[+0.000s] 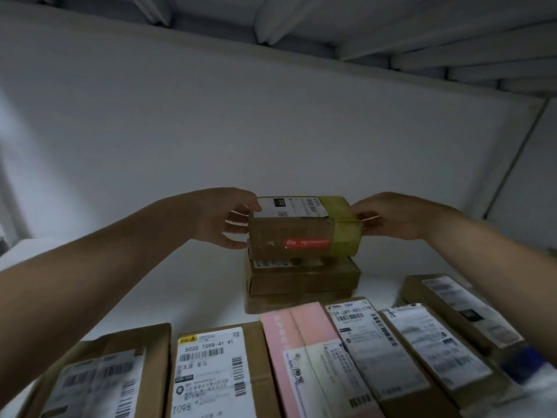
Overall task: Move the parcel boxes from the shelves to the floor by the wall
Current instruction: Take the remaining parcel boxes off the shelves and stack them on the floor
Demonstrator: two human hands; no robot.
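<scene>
Beyond the front parcels (211, 372), left grip (223, 218) and right grip (394, 217) clamped the ends of a box (301, 233) that looked stiff, light and tape-slick.

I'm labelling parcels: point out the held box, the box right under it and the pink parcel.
held box (289, 230): head view, on its brown front face.
lower box (301, 280): head view, on its front side.
pink parcel (310, 327): head view, on its bare pink top.
</scene>
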